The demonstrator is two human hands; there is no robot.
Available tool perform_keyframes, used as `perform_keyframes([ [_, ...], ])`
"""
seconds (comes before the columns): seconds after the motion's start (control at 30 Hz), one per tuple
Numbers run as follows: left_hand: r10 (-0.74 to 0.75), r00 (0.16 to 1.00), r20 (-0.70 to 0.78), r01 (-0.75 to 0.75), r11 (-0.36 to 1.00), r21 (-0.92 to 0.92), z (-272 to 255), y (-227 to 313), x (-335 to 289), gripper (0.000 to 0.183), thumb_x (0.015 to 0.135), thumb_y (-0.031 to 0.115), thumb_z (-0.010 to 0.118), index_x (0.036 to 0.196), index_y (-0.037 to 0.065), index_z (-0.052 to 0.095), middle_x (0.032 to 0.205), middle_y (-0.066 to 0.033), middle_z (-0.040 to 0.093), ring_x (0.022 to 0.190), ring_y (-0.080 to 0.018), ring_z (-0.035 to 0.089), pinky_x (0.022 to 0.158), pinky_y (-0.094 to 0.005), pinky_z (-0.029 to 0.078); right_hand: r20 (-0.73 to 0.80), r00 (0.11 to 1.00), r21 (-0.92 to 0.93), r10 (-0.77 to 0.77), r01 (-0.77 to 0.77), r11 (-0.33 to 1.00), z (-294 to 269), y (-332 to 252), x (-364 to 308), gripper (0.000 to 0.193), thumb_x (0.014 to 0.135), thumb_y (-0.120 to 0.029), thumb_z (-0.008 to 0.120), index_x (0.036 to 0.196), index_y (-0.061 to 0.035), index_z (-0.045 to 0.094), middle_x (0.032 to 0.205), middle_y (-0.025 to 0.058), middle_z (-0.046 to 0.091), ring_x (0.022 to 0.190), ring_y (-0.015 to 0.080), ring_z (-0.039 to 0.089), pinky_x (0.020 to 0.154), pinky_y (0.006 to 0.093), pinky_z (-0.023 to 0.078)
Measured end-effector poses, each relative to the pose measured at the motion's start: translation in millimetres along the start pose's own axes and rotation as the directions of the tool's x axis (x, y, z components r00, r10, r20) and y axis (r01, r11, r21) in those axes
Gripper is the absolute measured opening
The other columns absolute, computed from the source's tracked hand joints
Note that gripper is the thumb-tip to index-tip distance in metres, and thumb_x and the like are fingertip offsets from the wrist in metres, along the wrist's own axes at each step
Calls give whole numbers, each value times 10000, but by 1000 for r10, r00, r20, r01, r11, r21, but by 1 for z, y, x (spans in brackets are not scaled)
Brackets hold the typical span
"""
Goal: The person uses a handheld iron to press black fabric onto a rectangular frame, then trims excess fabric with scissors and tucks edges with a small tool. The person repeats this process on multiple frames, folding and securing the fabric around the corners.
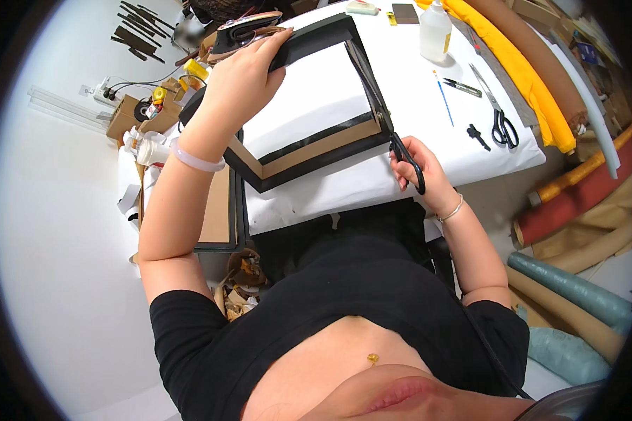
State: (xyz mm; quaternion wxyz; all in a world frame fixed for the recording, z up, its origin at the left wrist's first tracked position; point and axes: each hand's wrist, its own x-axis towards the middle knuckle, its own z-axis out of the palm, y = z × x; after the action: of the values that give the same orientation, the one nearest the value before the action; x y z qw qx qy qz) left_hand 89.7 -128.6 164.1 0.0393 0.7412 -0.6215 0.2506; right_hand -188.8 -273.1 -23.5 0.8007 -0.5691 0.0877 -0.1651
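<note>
My left hand (249, 81) grips the far left corner of a black rectangular frame (319, 41), its fingers wrapped over the edge. The frame is tilted above the white-covered table, and bare brown board shows along its inner near side. My right hand (427, 172) is closed around the black-handled scissors (417, 175) at the frame's near right corner. Their blades lie against the frame's right side, where a loose black strip (364, 70) runs. Whether the blades are cutting the strip I cannot tell.
On the right of the table (470, 165) lie larger scissors (500, 119), thread snips (463, 88), a blue brush (444, 99) and a small black clip (477, 137). A clear bottle (435, 35) stands behind them. Yellow fabric (516, 67) borders the table. Left are a brown-lined panel (218, 210) and cardboard boxes (124, 116).
</note>
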Motion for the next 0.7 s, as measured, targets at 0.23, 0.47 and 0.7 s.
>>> perform_keyframes([
  [0.23,18,999,-36,-19,1000,-18,0,4,-3,587,872,147,727,1432,133,552,1259,-98,700,1025,-291,714,794,-386,603,-9,998,39,-67,67,997,-7,5,16,282,933,-197,770,1069,-56,567,805,-15,591,633,42,551,578,188,469],
  [0.47,57,995,-81,-56,998,12,1,6,-6,633,833,139,763,1432,133,559,1308,-80,685,1042,-259,717,812,-357,603,-42,997,50,-61,63,997,-2,9,19,318,896,-150,813,1065,-49,564,793,-19,589,632,38,546,563,186,455],
  [0.7,66,991,-118,-63,998,26,2,8,-6,633,848,109,747,1450,164,558,1271,-97,702,981,-276,730,796,-351,610,-81,990,-10,-120,119,993,0,21,21,358,866,-125,847,1065,-47,561,784,-22,579,621,30,511,551,180,424],
])
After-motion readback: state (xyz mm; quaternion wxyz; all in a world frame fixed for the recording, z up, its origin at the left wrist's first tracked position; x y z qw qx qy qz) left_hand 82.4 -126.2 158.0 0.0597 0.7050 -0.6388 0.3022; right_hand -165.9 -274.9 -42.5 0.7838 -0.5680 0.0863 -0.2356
